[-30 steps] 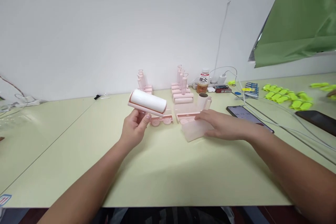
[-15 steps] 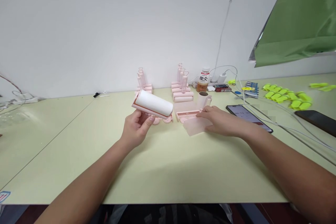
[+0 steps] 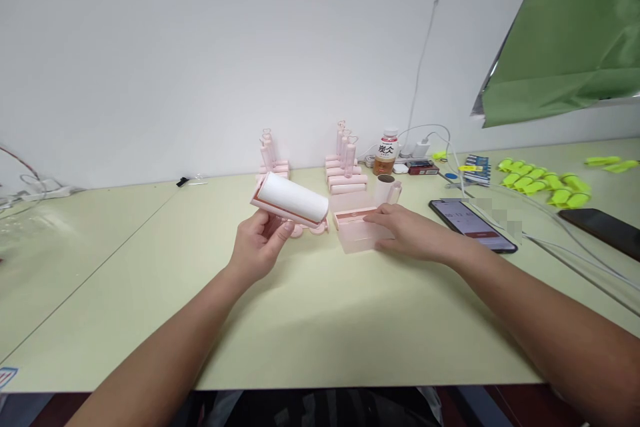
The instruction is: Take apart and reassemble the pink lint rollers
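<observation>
My left hand (image 3: 260, 247) grips a lint roller, a white roll (image 3: 294, 198) seated in a pink holder (image 3: 265, 202), tilted and raised above the table. My right hand (image 3: 405, 230) has its thumb and fingers closed on a translucent pink plastic cover (image 3: 357, 240). That cover lies in front of an opened pink case (image 3: 343, 219), and whether the two are joined I cannot tell. Round pink pieces (image 3: 319, 229) lie just behind my left hand. A bare roll with a brown core (image 3: 384, 188) stands behind my right hand, beside a pink handle (image 3: 396, 192).
Pink lint rollers with upright handles stand by the wall in a left group (image 3: 269, 153) and a right group (image 3: 349, 170). A bottle (image 3: 386, 152), a lit phone (image 3: 473, 227), white cables, a dark phone (image 3: 600, 230) and several yellow-green pieces (image 3: 545, 180) occupy the right side.
My right hand has moved a little left with the translucent cover, which now sits closer in front of the pink case. My left hand holds the lint roller nearly unmoved.
</observation>
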`<control>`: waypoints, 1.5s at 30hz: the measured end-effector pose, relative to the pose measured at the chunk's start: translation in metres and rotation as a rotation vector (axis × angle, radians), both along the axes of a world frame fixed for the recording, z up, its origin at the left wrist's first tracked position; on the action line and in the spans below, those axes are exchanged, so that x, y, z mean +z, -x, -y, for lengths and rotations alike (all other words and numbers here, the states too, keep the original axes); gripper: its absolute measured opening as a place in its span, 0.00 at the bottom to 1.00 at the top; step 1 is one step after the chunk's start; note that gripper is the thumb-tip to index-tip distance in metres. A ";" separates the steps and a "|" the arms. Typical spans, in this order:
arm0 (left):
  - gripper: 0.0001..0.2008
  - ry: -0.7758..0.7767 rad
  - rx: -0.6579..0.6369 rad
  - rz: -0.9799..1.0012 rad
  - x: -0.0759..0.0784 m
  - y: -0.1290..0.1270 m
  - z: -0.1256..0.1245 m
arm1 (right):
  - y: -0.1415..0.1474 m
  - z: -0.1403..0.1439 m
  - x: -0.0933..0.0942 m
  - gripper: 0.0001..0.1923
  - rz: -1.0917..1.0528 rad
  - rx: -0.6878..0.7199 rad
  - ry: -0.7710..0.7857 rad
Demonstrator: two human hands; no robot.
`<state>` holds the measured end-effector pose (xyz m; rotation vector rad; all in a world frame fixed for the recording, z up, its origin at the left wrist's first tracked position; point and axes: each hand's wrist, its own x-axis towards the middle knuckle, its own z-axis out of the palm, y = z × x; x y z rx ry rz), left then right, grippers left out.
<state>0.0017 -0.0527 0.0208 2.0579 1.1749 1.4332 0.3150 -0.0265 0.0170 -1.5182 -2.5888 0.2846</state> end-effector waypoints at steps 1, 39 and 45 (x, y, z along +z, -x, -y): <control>0.11 -0.003 -0.002 -0.001 0.000 0.000 0.000 | 0.001 0.000 -0.001 0.26 0.001 -0.003 -0.003; 0.14 0.060 -0.470 -0.561 0.061 -0.025 0.014 | 0.070 0.057 -0.009 0.21 -0.651 0.205 -0.104; 0.13 0.056 -0.503 -0.731 0.082 -0.031 0.008 | 0.068 0.057 -0.007 0.20 -0.657 0.210 -0.171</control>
